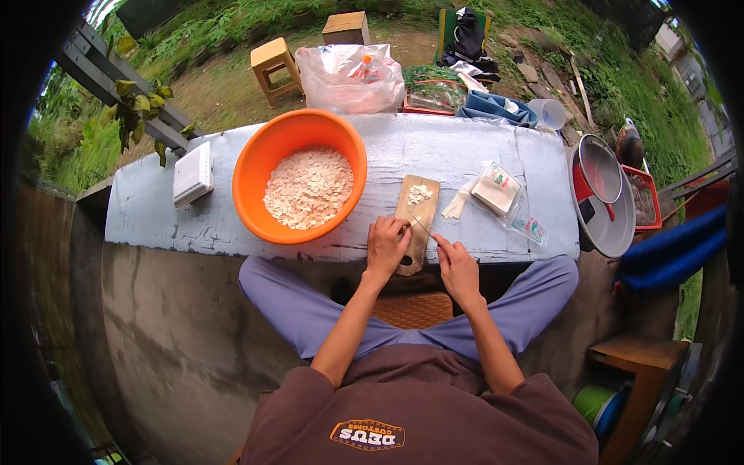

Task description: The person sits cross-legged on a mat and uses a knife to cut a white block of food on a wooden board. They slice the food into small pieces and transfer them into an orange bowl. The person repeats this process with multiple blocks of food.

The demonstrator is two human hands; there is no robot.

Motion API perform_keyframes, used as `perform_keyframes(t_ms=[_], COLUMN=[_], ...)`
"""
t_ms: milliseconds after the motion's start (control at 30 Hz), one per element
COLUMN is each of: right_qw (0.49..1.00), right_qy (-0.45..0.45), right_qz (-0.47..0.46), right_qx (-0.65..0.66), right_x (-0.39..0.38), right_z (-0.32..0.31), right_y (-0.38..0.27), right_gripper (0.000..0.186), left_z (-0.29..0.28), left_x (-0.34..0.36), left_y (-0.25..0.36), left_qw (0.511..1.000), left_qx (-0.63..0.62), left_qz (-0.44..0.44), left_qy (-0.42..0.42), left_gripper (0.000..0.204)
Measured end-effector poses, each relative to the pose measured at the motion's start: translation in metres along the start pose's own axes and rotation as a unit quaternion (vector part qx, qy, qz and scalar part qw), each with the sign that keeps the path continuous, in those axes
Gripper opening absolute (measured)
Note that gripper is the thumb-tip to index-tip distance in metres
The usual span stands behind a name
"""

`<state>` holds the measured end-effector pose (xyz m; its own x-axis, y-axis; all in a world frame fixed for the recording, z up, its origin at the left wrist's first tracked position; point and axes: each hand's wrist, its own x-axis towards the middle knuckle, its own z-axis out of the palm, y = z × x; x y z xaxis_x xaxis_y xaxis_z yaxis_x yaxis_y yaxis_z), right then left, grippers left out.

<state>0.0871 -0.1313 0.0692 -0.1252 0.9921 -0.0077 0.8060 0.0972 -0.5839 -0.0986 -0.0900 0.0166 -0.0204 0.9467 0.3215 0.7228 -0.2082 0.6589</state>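
Observation:
My right hand [459, 271] is closed round the handle of a knife [421, 225], its thin blade slanting over a wooden cutting board [412, 246]. On the board's left side my left hand [387, 245] has its fingers curled near the blade; whatever they pinch is hidden. Small pale cut pieces [419, 194] lie at the far end of the board. To the left stands a big orange basin [243, 186] holding a heap of similar pale pieces [310, 190]. Right of the board are some pale strips [456, 203] beside a stack of pale square sheets [494, 192].
An opened clear plastic packet [530, 226] lies by the stack. A white lidded box [193, 173] sits at the table's left. Beyond the far edge is a plastic bag [349, 85]; a large metal bowl [616, 232] stands off the right end of the silvery table [170, 229].

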Motion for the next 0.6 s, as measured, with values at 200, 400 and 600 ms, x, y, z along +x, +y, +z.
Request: perform_keyframes(t_ms=[200,400,600], right_qw=[0.999,0.996,0.993], right_qy=[-0.015,-0.025,-0.021], right_qz=[0.001,-0.008,-0.010], right_qx=[-0.048,-0.086,-0.113], right_x=[-0.0007,-0.0024,-0.0035], right_z=[-0.0005,-0.0008,0.0008], right_y=[0.0006,0.0023,-0.0013], right_gripper=[0.037,0.048,0.057], left_z=[-0.0045,0.0024,0.0043], left_x=[0.0078,0.0027,0.0020], left_y=[0.0016,-0.0006,-0.0021], left_qw=[0.999,0.999,0.998], left_qx=[0.021,0.020,0.024], left_qz=[0.032,0.043,0.056], left_qy=[-0.016,-0.010,-0.003], left_gripper=[0.024,0.023,0.022])
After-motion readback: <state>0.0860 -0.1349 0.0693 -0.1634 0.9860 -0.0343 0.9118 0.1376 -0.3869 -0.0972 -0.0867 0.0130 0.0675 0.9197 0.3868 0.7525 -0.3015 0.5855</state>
